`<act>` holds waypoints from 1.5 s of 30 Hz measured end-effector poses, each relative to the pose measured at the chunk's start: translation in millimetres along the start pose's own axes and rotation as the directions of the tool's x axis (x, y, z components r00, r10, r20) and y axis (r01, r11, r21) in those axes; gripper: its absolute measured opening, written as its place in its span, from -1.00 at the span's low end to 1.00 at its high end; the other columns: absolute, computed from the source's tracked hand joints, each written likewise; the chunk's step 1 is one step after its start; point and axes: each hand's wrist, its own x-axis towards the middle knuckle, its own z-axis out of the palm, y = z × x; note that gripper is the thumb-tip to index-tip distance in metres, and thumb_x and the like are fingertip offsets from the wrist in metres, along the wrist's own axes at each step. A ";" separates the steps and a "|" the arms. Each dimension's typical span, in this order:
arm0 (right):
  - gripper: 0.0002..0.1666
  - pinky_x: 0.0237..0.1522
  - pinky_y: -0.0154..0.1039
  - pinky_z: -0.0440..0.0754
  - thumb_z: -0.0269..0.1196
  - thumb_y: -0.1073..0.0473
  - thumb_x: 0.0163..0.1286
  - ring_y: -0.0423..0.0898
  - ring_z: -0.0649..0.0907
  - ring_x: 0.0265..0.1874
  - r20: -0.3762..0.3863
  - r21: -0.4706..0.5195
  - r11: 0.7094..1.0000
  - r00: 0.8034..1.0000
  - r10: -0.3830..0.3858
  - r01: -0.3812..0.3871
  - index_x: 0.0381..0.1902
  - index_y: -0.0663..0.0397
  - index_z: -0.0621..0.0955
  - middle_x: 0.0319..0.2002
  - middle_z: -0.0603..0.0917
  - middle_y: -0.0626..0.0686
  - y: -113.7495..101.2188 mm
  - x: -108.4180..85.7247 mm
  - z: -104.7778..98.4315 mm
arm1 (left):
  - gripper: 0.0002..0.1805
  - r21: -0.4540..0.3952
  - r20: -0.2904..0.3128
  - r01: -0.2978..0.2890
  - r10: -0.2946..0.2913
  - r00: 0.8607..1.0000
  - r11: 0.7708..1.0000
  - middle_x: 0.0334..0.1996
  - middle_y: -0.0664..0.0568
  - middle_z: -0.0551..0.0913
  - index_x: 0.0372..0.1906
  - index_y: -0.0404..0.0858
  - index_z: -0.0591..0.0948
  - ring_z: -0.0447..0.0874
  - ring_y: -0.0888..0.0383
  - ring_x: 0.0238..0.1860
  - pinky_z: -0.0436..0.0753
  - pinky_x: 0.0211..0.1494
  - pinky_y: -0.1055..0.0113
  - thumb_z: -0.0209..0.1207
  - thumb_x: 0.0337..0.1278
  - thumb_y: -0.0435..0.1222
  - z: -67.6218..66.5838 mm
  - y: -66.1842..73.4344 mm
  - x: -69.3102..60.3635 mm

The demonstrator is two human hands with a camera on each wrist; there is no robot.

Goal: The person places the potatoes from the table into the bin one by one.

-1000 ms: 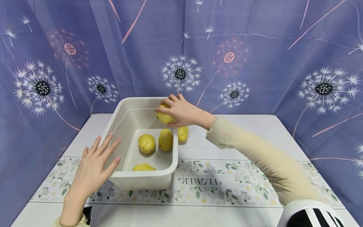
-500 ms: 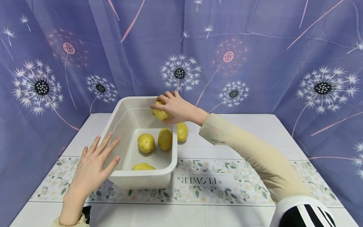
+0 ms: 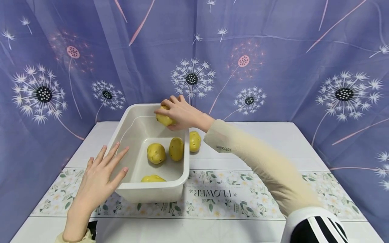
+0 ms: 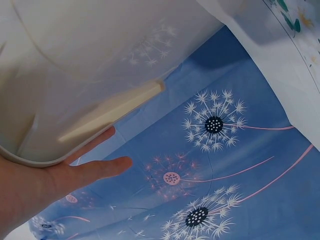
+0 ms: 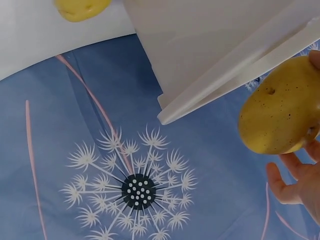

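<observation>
My right hand [image 3: 182,114] grips a yellow potato [image 3: 164,116] above the far right part of a white plastic basin [image 3: 186,168]. In the right wrist view the held potato [image 5: 280,107] shows beyond the basin's rim, fingers curled round it. Three potatoes lie in the basin: a round one [image 3: 156,153], an upright oval one [image 3: 176,149] and one near the front wall [image 3: 153,178], partly hidden by it. My left hand [image 3: 98,179] rests on the basin's left rim with its fingers straight and spread; the left wrist view shows its thumb [image 4: 102,169] along the outside.
Another potato [image 3: 195,141] lies on the white table [image 3: 243,145] just right of the basin. A floral strip [image 3: 258,195] runs across the table. Purple dandelion-print curtains [image 3: 243,33] stand behind and at both sides.
My right hand has carried its potato leftward and slightly up, from over the basin's right rim to farther inside above the basin. The left hand stays in place.
</observation>
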 end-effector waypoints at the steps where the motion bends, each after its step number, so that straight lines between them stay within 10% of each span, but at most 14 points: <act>1: -0.28 -0.17 -0.09 0.29 0.25 -0.08 0.05 0.03 0.36 -0.09 0.002 0.000 1.000 1.000 0.002 -0.002 0.22 -0.21 0.36 0.10 0.40 0.09 -0.2 1.3 0.4 | -0.42 0.001 -0.001 0.000 0.000 1.000 1.000 0.36 -0.08 0.14 0.32 0.11 0.19 -0.10 -0.23 0.38 -0.06 0.15 -0.43 -0.02 0.17 -0.02 0.1 0.0 0.1; 45: -0.31 -0.10 -0.09 0.25 0.21 -0.08 0.09 -0.04 0.37 -0.03 0.074 0.045 0.992 0.991 0.111 -0.114 0.22 -0.27 0.33 0.07 0.43 0.00 -6.5 44.0 15.9 | -0.41 -0.004 -0.007 0.008 -0.009 1.000 1.000 0.36 -0.09 0.14 0.33 0.15 0.16 -0.12 -0.20 0.39 -0.04 0.14 -0.44 -0.02 0.18 -0.04 0.7 -0.4 -2.0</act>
